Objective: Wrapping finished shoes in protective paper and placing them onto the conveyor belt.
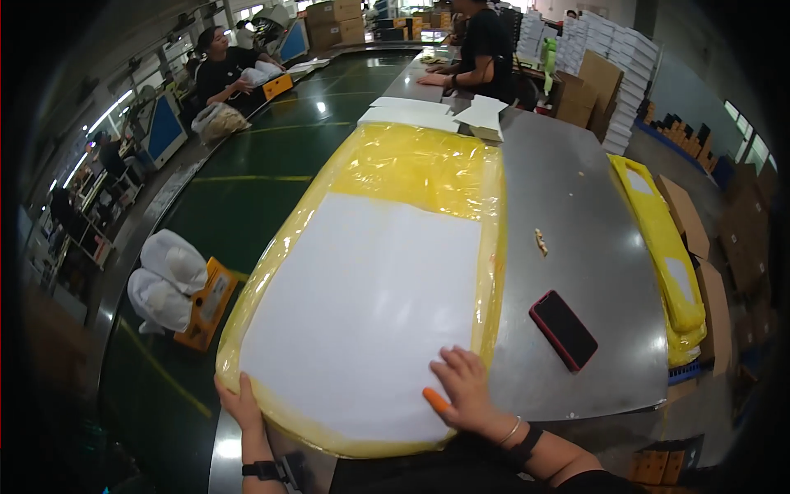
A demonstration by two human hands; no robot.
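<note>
A large flat bundle of white sheets (362,305) in glossy yellow plastic wrap (420,169) lies lengthwise in front of me on the metal table. At its near left corner, my left hand (242,405) grips the edge; some fingers are hidden behind the wrap. My right hand (467,391) rests on the near right part of the white surface, fingers spread, holding nothing. Its thumb wears an orange finger cover (435,400).
A phone (564,330) lies on the metal table (576,198). Left is a green conveyor (271,193) bearing an orange shoebox (206,305) with white wrapped items. Flattened white boxes (409,115) lie beyond the bundle. Yellow-wrapped bundles (662,247) stand at right. Two people work farther along.
</note>
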